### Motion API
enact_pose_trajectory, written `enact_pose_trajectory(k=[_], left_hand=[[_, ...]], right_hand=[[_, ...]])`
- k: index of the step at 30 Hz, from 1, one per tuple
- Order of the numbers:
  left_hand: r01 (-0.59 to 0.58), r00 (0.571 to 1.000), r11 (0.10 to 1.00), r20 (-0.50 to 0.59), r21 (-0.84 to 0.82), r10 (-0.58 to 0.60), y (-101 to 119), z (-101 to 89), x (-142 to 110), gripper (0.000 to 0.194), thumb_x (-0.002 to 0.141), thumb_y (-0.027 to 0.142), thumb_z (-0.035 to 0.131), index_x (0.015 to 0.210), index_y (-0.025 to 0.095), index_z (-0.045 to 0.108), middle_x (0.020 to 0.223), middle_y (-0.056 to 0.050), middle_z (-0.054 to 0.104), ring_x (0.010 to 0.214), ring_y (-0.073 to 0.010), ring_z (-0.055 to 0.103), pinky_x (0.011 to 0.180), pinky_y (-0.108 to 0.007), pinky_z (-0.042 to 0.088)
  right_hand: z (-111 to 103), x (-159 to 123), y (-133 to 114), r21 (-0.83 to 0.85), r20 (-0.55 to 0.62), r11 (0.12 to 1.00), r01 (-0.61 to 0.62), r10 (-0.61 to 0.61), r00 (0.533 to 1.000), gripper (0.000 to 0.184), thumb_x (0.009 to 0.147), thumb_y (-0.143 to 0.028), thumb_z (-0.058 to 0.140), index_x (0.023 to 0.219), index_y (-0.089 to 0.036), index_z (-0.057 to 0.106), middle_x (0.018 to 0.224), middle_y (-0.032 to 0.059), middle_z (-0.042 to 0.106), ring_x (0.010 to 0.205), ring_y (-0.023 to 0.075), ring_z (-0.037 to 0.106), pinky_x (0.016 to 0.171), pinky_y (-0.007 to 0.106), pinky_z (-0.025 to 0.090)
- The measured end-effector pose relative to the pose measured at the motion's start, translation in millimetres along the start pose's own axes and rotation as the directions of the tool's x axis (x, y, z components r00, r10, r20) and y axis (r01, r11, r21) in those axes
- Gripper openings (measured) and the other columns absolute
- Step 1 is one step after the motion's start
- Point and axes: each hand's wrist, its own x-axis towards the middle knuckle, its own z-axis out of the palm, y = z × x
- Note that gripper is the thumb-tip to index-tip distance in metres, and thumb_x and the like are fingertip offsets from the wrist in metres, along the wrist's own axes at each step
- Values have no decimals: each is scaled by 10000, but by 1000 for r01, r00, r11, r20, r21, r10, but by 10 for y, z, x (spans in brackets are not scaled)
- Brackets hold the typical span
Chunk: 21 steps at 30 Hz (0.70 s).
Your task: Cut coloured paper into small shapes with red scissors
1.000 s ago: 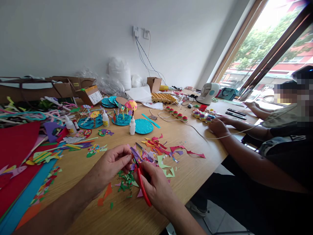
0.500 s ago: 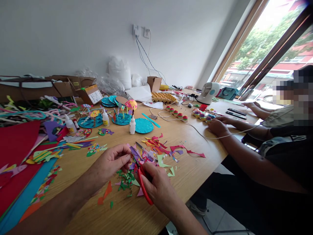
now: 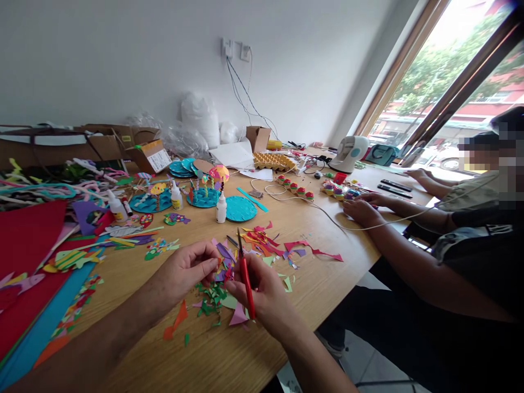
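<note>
The right hand is curled closed around the red handles of the scissors, whose blades point away from the person, above the fingers. To its left, the left hand has thumb and fingers drawn together, pinching what looks like a small orange scrap, though the detail is too small to be sure. Green clippings lie just nearer than the left fingertips; red strips lie beyond the right hand, and a white bottle stands beyond the left.
</note>
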Motion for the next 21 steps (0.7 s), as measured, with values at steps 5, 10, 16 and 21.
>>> enact_pose_trajectory(k=[5, 10, 16, 21], left_hand=[[-32, 999, 996, 30, 79, 30, -23, 8, 0, 146, 696, 319, 561, 642, 186, 537, 580, 46, 509, 539, -117, 466, 520, -234, 389], [-88, 996, 978, 24, 187, 85, -35, 17, 0, 127, 705, 293, 526, 624, 196, 525, 570, 47, 488, 525, -122, 448, 491, -228, 365], [-109, 992, 963, 86, 248, 90, -41, -42, -3, 160, 764, 299, 486, 657, 195, 544, 573, 41, 495, 541, -131, 465, 509, -230, 379], [-104, 971, 976, 233, 190, 58, -35, -122, -22, 240, 841, 310, 383, 796, 181, 580, 651, 15, 535, 614, -146, 505, 582, -244, 412]], right_hand=[[75, 128, -76, 107, -92, 994, 38, -28, 995, 201, 692, -269, 623, 793, -186, 470, 700, -31, 494, 585, 103, 425, 528, 221, 354], [111, 196, -43, -41, -112, 994, 98, -102, 989, 133, 705, -196, 592, 777, -186, 480, 704, -30, 512, 601, 106, 444, 534, 219, 358], [73, 229, -78, -11, -61, 995, 100, -100, 993, 133, 692, -167, 576, 762, -188, 465, 693, -38, 515, 603, 106, 454, 540, 223, 371], [39, 232, -193, 166, 1, 985, 41, -42, 999, 188, 661, -208, 617, 750, -186, 453, 668, -51, 507, 593, 101, 460, 524, 213, 378]])
